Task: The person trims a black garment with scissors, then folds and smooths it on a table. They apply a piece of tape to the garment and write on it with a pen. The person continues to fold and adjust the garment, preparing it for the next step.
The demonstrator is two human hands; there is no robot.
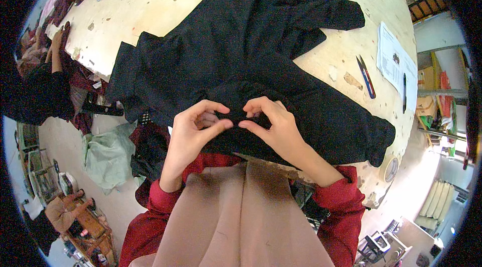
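Note:
A large black garment [241, 51] lies spread and creased over the pale table in front of me. At its near edge, my left hand [196, 126] is curled, with thumb and forefinger closed around a fold of the black cloth. Just to the right, my right hand [273, 124] grips the same fold in a similar pinch. A short stretch of dark fabric runs between the two sets of fingertips, and the cloth's detail there is too dark to make out.
Thread snips [366, 77] lie on the worn table [341, 73] at right, near a printed sheet [394, 58] and a black pen [404, 92]. A tape roll [389, 168] sits by the right edge. Another person [45, 86] works at far left, above a pale green cloth [108, 154].

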